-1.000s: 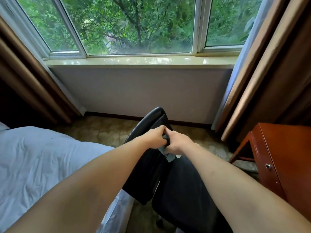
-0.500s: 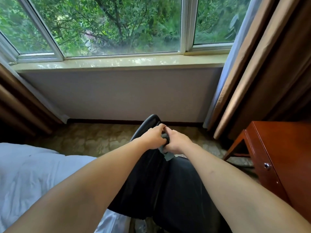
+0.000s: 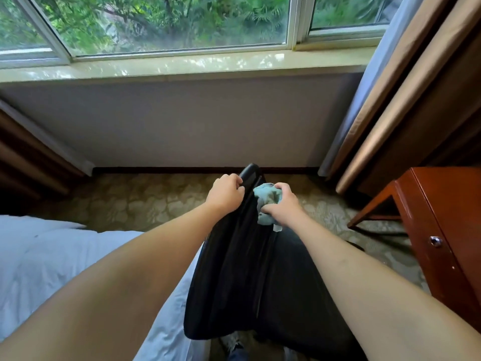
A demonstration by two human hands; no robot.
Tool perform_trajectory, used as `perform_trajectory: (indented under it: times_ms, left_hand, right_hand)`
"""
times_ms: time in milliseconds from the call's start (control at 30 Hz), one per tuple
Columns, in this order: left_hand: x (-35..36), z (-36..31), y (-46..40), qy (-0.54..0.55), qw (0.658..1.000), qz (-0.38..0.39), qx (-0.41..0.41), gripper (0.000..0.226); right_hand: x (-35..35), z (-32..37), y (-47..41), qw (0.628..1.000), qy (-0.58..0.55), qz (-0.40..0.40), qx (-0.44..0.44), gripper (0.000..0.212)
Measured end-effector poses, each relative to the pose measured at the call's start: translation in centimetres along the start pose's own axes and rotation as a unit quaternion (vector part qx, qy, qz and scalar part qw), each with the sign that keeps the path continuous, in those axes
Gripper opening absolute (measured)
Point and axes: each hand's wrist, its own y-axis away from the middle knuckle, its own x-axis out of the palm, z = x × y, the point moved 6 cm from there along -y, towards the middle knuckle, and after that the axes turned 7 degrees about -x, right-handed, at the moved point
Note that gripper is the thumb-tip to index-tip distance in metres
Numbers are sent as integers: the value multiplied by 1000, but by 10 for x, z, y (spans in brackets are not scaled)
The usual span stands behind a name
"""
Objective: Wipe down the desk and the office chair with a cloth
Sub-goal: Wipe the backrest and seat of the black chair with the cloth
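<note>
Beside the bed (image 3: 52, 256), the left hand (image 3: 225, 192) grips the office chair (image 3: 247, 269) top while the right hand (image 3: 282, 204) clutches the bunched cloth (image 3: 268, 198). Hard wiping could swivel the chair into the desk (image 3: 447, 217).

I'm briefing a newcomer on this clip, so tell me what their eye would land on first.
First, the two bare arms reaching to the middle of the view: the left hand grips the top edge of the black office chair, and the right hand holds a crumpled pale blue cloth against it. Next, the wide window full of green trees across the top. A reddish wooden desk stands at the right edge.
</note>
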Motion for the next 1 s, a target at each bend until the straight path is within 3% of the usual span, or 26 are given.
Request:
perform_trajectory:
  times_ms: [333, 1000]
  left_hand:
    - [15, 23, -39, -46, 997, 21, -50, 37]
    - [19, 29, -41, -26, 997, 78, -15, 27]
  right_hand:
    - [9, -9, -33, 992, -108, -57, 26, 74]
    - [43, -8, -17, 994, -91, -39, 45, 70]
